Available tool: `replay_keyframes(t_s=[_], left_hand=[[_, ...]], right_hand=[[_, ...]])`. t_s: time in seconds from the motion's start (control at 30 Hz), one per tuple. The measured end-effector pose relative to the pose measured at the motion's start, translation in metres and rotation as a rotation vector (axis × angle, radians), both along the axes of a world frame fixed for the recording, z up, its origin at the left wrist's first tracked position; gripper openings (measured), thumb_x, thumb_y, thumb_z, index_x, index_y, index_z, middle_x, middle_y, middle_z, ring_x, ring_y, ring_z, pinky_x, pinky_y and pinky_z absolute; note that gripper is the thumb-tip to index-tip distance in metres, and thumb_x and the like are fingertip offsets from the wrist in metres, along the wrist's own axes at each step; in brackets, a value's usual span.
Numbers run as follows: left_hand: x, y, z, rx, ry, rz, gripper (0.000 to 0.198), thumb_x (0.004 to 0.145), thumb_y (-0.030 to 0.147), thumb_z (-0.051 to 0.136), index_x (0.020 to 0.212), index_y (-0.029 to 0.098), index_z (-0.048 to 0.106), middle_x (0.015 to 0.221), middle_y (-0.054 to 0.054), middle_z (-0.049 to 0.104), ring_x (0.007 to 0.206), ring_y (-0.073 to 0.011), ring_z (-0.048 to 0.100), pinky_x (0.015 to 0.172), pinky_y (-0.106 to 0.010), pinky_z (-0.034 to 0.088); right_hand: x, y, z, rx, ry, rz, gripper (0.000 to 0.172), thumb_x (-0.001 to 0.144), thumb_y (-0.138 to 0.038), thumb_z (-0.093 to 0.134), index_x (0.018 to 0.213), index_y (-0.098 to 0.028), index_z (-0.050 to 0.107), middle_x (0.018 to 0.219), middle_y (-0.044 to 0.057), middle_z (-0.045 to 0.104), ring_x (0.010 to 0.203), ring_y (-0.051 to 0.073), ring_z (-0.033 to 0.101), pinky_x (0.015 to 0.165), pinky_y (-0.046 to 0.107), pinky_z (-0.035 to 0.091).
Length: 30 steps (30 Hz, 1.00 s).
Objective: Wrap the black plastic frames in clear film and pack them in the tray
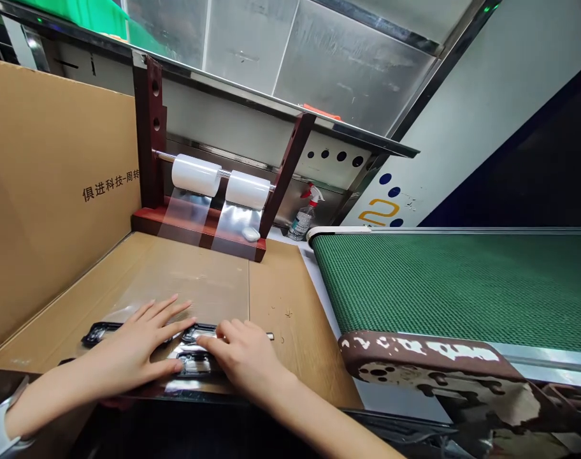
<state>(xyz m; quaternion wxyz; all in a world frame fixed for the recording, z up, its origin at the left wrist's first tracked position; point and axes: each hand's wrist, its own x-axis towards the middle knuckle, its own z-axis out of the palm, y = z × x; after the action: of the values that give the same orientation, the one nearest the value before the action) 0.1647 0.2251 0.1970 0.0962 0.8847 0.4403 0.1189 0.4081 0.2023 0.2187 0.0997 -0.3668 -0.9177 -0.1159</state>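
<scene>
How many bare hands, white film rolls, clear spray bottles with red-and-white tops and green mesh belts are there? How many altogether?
Bare left hand and bare right hand: 2
White film rolls: 2
Clear spray bottle: 1
Green mesh belt: 1
Total: 6

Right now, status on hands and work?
Left hand spread over black parts. Right hand curled at them. Clear film lies just beyond; no obstruction seen.

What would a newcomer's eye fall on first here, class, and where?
Probably the green conveyor belt, across the right side. Next come two pale film rolls on the dark-red stand, above and left of centre. Then the left hand and right hand, at the black parts low on the cardboard.
</scene>
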Motion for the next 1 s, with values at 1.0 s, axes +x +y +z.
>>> replay_keyframes(t_s=[1.0], left_hand=[[-0.004,0.001,-0.003,0.012,-0.003,0.002,0.057,0.080,0.057,0.059,0.134,0.048,0.042,0.150,0.002,0.037,0.137,-0.0364,0.032,0.107,-0.063,0.032]], right_hand=[[0.044,-0.009,0.022,-0.098,-0.063,-0.029,0.023,0.089,-0.020,0.061,0.111,-0.027,0.063,0.082,0.000,0.061,0.071,0.014,0.053,0.057,0.026,0.032]])
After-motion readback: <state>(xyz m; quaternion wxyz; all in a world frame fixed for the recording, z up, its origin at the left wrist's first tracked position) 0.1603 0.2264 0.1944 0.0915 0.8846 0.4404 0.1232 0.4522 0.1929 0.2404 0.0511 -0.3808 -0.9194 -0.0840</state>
